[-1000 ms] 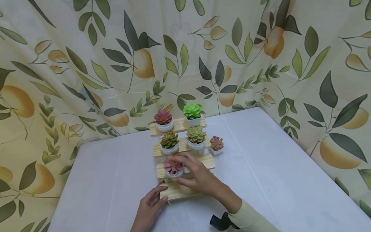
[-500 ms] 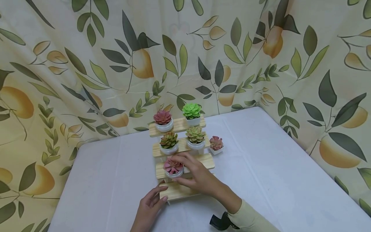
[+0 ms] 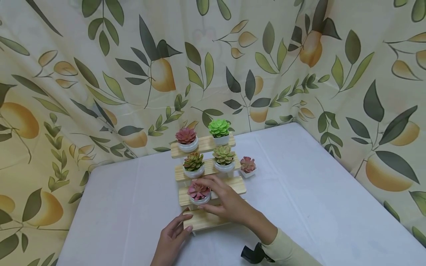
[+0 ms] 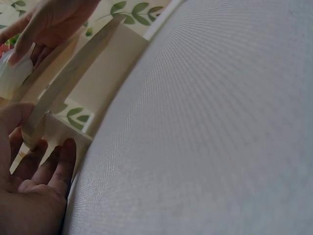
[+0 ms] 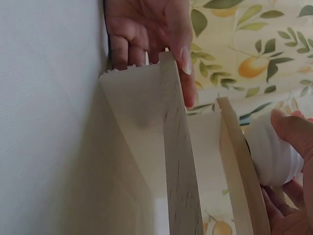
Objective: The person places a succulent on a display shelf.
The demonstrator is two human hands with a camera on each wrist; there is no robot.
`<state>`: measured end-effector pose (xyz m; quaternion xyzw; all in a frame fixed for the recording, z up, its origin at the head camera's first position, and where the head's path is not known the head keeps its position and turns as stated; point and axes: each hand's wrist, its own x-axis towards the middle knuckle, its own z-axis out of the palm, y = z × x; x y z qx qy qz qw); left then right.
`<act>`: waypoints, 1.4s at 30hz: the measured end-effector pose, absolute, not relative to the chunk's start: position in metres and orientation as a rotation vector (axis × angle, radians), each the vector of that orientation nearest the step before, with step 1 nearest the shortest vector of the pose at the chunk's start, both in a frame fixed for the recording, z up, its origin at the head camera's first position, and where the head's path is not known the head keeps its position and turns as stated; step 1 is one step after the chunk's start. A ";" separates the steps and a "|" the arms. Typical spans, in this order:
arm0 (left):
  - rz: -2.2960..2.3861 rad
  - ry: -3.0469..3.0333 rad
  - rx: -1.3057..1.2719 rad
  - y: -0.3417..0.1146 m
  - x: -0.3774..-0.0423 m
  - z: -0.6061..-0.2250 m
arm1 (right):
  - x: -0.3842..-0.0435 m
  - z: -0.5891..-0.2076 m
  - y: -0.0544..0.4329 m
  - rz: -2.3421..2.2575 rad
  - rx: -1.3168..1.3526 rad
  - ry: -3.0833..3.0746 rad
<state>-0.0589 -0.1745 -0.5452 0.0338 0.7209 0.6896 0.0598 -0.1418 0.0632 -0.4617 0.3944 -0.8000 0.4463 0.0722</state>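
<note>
On the tiered wooden plant stand point(image 3: 208, 220), a potted pink succulent point(image 3: 199, 190) sits at the left of the second step from the front. My right hand point(image 3: 229, 201) holds its round white pot, thumb at the front and fingers behind. In the right wrist view the white pot point(image 5: 274, 152) stands against the step, with the thumb on its side. My left hand point(image 3: 171, 236) grips the left end of the lowest step. The left wrist view shows the left thumb and fingers point(image 4: 63, 166) around that wooden board's end point(image 4: 36, 125).
Behind, the upper steps hold a dark pink succulent point(image 3: 186, 137), a bright green one point(image 3: 219, 129), a red-green one point(image 3: 193, 162) and a pale green one point(image 3: 224, 157). A small pink succulent point(image 3: 247, 165) stands on the white-covered table point(image 3: 299, 207), right of the stand. A leaf-patterned curtain point(image 3: 206, 55) hangs behind.
The view has shifted very slightly. Both hands, the pink succulent and the stand keep the same positions.
</note>
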 end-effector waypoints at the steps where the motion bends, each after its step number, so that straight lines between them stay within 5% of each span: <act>1: 2.087 2.184 0.106 -0.174 -0.059 -0.545 | -0.142 -0.461 0.063 1.341 1.183 -2.406; 21: 2.093 2.156 0.062 -0.173 -0.055 -0.541 | -0.136 -0.463 0.085 1.388 1.174 -2.361; 42: 2.127 2.128 0.062 -0.172 -0.055 -0.542 | -0.143 -0.470 0.184 1.469 0.800 -2.261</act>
